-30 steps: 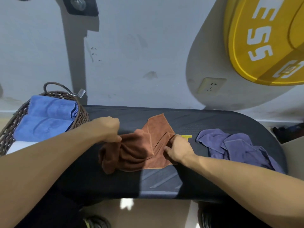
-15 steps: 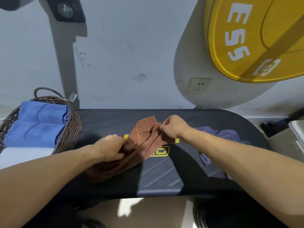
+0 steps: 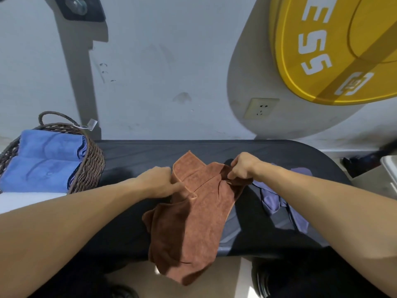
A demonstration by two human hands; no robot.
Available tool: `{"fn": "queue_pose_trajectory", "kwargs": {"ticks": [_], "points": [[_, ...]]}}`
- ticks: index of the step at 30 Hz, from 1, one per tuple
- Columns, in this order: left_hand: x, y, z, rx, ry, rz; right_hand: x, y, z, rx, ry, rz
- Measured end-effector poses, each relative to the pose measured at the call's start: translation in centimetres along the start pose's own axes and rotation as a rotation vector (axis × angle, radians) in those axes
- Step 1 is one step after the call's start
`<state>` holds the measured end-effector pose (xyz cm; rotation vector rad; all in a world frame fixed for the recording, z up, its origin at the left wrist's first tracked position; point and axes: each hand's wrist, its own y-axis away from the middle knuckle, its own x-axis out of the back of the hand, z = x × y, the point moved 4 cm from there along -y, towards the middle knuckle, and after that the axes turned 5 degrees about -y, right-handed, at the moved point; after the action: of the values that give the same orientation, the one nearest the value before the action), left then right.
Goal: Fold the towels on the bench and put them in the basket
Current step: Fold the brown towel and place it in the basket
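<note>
Holding the brown towel (image 3: 193, 216) at its far edge, both hands work over the black desk (image 3: 133, 155). Left hand (image 3: 160, 181): grip pinching the towel's left upper edge, index finger lying along the cloth. Right hand (image 3: 241, 166): grip curled round a bunched fold at the towel's right upper corner, lifted slightly off the desk. Towel crumpled, not yet folded; its lower part hangs past the near edge of the desk.

Purple towel (image 3: 277, 198) lies crumpled on the desk to the right, partly hidden under the right forearm, touching the brown one near the right hand.

Wicker basket (image 3: 92, 164) stands at the left end of the desk, holding folded blue towels (image 3: 45, 160).

Behind: grey wall with a socket (image 3: 261, 108); yellow weight plate (image 3: 335, 48) upper right.
</note>
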<state>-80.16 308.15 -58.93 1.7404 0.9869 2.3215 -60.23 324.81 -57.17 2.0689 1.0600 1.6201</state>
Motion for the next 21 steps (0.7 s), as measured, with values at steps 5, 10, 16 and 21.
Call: {"fn": "queue_pose_trajectory", "kwargs": {"ticks": [5,10,16,21], "points": [[0.4,-3.1,-0.1,0.139,0.287,0.081,-0.7,-1.1,-0.1,0.042,0.088,-0.057],[1.7,-5.8,1.1,0.128,0.494,0.109,-1.1,-1.8,0.3,0.159,0.155,-0.176],[1.1,-7.1,1.9,0.172,0.323,0.034,-0.3,-2.7,1.8,0.142,0.152,-0.165],[1.5,-7.4,2.0,0.115,0.230,-0.001,2.0,-4.0,3.2,0.047,0.044,-0.050]]}}
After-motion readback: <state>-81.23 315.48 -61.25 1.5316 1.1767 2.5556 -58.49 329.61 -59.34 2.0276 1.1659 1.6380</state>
